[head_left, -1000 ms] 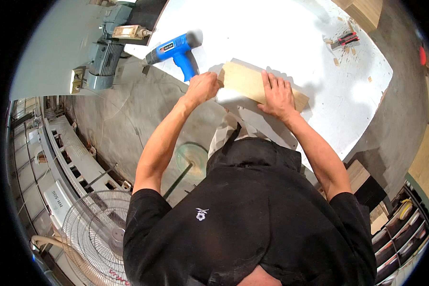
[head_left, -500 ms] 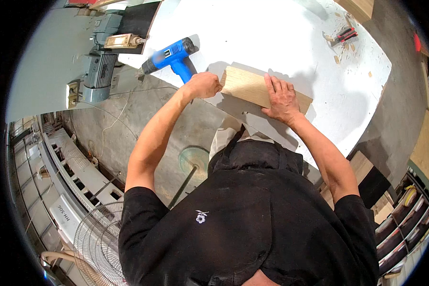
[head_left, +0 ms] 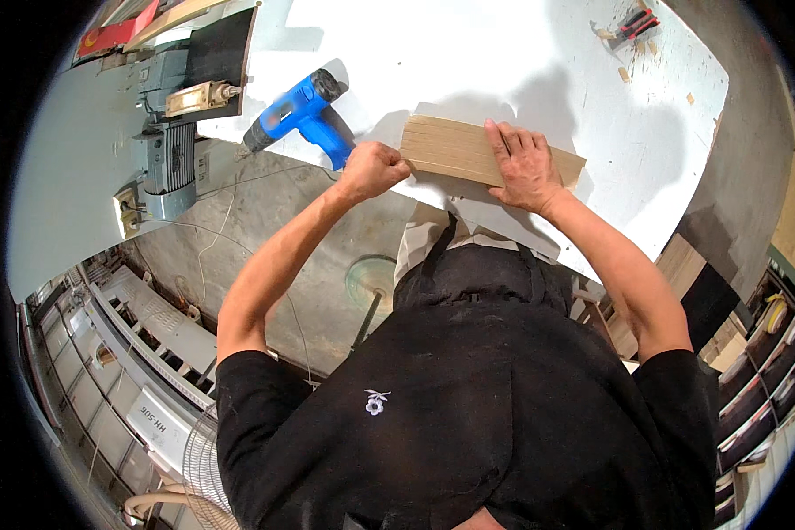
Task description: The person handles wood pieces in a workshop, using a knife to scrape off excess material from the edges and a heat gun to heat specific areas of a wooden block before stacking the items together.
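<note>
A pale wooden board point(head_left: 450, 150) with lengthwise lines lies near the front edge of the white tabletop. My right hand point(head_left: 528, 168) grips it across its right half, fingertips over the far edge and thumb along the near edge. At the board's left end my left hand point(head_left: 375, 170) is closed in a fist-like pinch. Whatever that pinch holds, if anything, is hidden. Just left of this hand lies a blue heat gun point(head_left: 302, 110) with a black nozzle, its handle end close to my knuckles.
A red-and-black hand tool point(head_left: 632, 28) lies among wood chips at the far right of the white table point(head_left: 627, 221). Left stand a grey motor point(head_left: 170, 159) and a pale green surface point(head_left: 71, 194). A cable hangs over the floor. A wire fan point(head_left: 205, 468) is at lower left.
The whole view has shifted and turned slightly. My right hand stays on the board, and my left hand stays closed at its left end.
</note>
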{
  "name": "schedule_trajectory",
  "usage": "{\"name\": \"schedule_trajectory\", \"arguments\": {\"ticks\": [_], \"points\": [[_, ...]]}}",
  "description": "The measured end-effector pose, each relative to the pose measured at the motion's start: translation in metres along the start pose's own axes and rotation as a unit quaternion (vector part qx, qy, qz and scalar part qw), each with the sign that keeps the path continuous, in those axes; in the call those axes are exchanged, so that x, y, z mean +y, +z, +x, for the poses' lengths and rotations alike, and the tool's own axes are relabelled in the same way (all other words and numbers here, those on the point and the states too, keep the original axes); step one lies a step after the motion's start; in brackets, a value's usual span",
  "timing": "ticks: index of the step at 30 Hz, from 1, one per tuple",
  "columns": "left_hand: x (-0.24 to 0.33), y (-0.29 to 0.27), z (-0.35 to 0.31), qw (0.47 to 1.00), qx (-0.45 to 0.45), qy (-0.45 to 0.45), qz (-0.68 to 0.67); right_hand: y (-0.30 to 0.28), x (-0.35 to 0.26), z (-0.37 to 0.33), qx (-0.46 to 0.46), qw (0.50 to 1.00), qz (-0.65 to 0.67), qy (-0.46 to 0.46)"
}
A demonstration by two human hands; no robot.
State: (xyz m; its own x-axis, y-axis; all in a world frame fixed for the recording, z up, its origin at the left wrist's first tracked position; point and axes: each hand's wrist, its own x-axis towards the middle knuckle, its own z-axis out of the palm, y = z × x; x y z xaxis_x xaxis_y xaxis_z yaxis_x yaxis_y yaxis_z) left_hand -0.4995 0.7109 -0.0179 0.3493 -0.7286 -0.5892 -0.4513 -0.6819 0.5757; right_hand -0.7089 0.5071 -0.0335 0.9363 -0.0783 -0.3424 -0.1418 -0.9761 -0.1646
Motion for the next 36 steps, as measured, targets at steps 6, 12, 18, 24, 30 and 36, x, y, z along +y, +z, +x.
{"name": "schedule_trajectory", "arguments": {"ticks": [6,12,18,24,30,36], "points": [[0.003,0.02,-0.01,0.993,0.07,-0.011,-0.092,0.002,-0.002,0.001,0.003,1.0,0.014,0.002],[0.002,0.001,-0.001,0.994,0.041,-0.03,0.095,0.003,-0.002,0.003,0.027,0.999,0.021,0.002],[0.007,0.009,-0.003,0.984,0.05,0.001,0.173,0.001,-0.004,0.004,0.0,1.0,0.002,0.018],[0.015,0.021,-0.012,0.995,0.089,0.03,0.041,-0.001,-0.001,0.002,-0.008,1.0,0.012,0.02],[0.099,0.08,-0.034,0.956,0.13,0.243,-0.095,0.002,-0.003,0.002,0.012,1.0,0.024,0.008],[0.272,0.062,-0.099,0.838,0.141,0.526,0.034,0.012,-0.002,-0.003,0.05,0.998,0.04,-0.005]]}}
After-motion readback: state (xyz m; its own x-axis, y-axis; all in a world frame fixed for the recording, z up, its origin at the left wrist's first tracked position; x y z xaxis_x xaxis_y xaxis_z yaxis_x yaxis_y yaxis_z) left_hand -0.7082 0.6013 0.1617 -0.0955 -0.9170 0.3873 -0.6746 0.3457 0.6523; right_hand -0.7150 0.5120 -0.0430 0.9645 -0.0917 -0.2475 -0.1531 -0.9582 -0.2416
